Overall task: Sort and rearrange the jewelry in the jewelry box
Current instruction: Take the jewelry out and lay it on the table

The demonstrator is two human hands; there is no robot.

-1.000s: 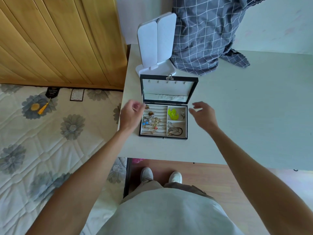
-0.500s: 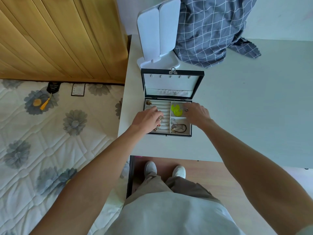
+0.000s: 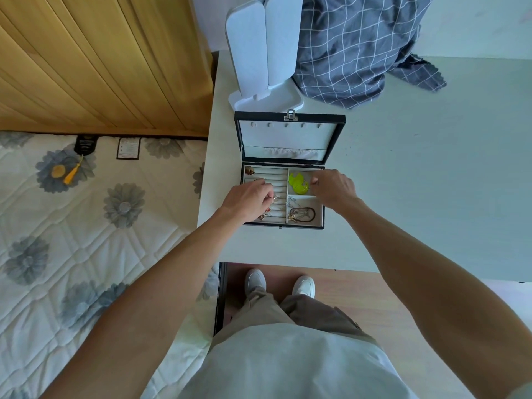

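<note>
— Standing where?
— At a pale table (image 3: 417, 180), beside a flowered mattress (image 3: 86, 240) and a wooden panel (image 3: 100, 61); checked cloth (image 3: 354, 44) and a white stand (image 3: 262, 50) at the back.
— And the jewelry box (image 3: 290, 118)?
— Near the table's front edge, lid up, holding a green piece (image 3: 298, 184) and a dark cord (image 3: 303, 213).
— Fingers?
— Left hand (image 3: 247, 201) curled over the ring rows, pinching small gold pieces (image 3: 273, 200). Right hand (image 3: 334, 188) curled over the upper right compartment; cannot tell whether holding anything.
</note>
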